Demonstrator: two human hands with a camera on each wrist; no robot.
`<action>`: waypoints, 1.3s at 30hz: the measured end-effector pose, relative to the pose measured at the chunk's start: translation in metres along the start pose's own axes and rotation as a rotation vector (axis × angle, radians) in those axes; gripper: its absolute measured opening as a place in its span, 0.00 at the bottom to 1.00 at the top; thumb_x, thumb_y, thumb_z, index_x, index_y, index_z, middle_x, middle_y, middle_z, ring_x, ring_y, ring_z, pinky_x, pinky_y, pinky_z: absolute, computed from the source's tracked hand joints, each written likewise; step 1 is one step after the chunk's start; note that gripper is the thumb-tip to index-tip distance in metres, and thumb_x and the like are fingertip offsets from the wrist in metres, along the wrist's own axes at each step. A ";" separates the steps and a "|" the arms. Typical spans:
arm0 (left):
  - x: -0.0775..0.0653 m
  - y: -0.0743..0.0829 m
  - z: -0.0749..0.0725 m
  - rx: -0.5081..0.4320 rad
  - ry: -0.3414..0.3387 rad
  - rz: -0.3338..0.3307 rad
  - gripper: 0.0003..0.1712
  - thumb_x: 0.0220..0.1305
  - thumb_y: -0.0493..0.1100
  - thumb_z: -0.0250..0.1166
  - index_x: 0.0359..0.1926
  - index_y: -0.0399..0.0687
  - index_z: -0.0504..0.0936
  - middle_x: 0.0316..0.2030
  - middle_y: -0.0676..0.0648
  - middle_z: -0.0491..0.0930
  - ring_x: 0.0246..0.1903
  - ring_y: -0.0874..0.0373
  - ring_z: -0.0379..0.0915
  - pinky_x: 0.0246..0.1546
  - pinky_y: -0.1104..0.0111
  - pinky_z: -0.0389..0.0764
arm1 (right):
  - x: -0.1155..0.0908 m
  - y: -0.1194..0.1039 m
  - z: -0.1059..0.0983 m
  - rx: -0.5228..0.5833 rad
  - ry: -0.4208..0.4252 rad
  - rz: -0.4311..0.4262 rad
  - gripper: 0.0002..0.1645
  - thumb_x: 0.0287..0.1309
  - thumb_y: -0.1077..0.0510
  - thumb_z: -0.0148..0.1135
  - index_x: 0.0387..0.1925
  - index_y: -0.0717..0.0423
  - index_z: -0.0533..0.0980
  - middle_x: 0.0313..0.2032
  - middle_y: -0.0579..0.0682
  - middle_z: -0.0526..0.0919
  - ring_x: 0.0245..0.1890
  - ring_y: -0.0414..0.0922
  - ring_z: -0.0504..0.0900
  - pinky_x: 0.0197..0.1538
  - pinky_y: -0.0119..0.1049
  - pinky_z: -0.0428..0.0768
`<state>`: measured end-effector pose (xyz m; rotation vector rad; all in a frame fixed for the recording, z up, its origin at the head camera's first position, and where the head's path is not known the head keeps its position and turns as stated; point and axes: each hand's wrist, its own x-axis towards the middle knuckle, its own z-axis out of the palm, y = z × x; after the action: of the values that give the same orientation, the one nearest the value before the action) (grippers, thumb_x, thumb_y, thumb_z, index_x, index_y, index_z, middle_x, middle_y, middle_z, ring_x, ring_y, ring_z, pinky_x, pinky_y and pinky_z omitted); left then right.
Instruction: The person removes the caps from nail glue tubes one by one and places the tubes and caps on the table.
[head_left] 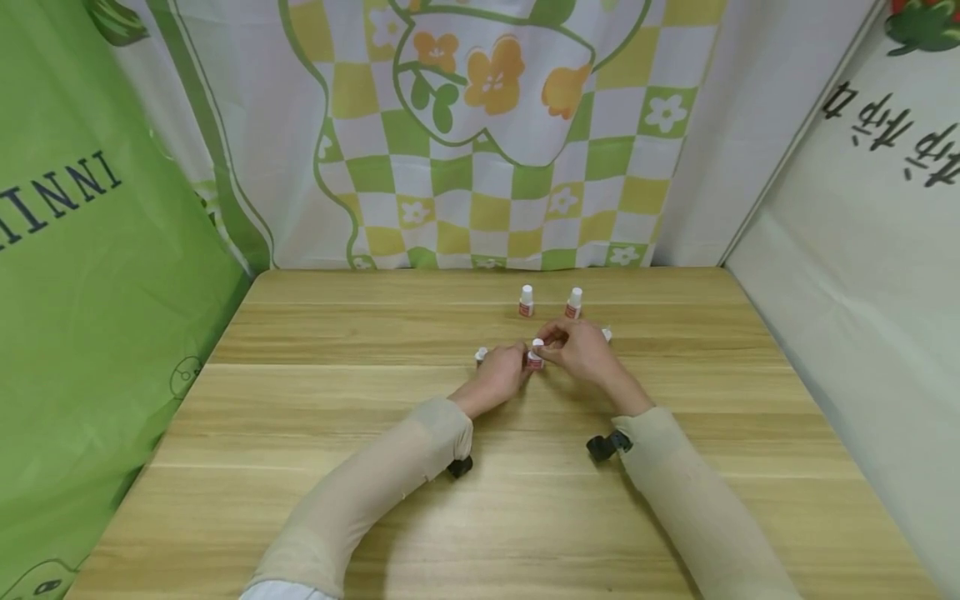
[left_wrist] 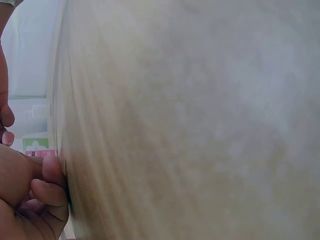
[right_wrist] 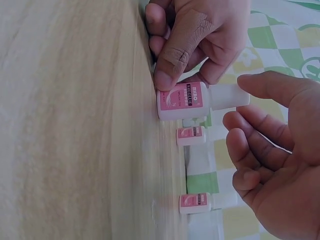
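Note:
A small white nail glue bottle point(right_wrist: 184, 101) with a pink label stands on the table between both hands. My left hand point(head_left: 504, 371) pinches its lower body, thumb on the label side near the base. At its white cap point(right_wrist: 227, 97), my right hand point(right_wrist: 287, 145) has the thumb against one side of the top and curled fingertips close on the other. Beside the left hand is another bottle point(head_left: 482, 356), partly covered by it. Beyond the right hand, a white bottle top point(head_left: 607, 334) shows, the rest hidden.
Two more matching bottles, one left point(head_left: 527, 301) and one right point(head_left: 573, 303), stand upright farther back on the wooden table point(head_left: 337, 433). A checked curtain point(head_left: 487, 192) hangs behind the far edge, with a green sheet point(head_left: 90, 317) at left and a pale one point(head_left: 847, 275) at right.

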<state>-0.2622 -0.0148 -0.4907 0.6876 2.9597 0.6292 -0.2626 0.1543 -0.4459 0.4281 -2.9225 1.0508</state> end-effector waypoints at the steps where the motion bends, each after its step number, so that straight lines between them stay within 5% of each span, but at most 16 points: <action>1: 0.000 0.000 0.000 -0.005 -0.004 -0.011 0.11 0.73 0.47 0.59 0.44 0.42 0.78 0.35 0.43 0.85 0.36 0.50 0.84 0.34 0.62 0.81 | 0.000 0.000 0.000 0.005 0.001 0.004 0.13 0.57 0.51 0.71 0.39 0.54 0.83 0.32 0.49 0.86 0.33 0.42 0.81 0.38 0.34 0.76; 39: 0.001 0.000 0.002 -0.003 -0.007 -0.017 0.10 0.73 0.46 0.60 0.45 0.44 0.77 0.35 0.45 0.85 0.36 0.51 0.84 0.33 0.63 0.80 | -0.001 0.002 0.001 0.027 0.003 0.027 0.13 0.57 0.51 0.72 0.39 0.54 0.82 0.35 0.50 0.87 0.35 0.43 0.82 0.41 0.36 0.78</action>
<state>-0.2626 -0.0139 -0.4931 0.6620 2.9540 0.6292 -0.2619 0.1553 -0.4479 0.3889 -2.9224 1.0942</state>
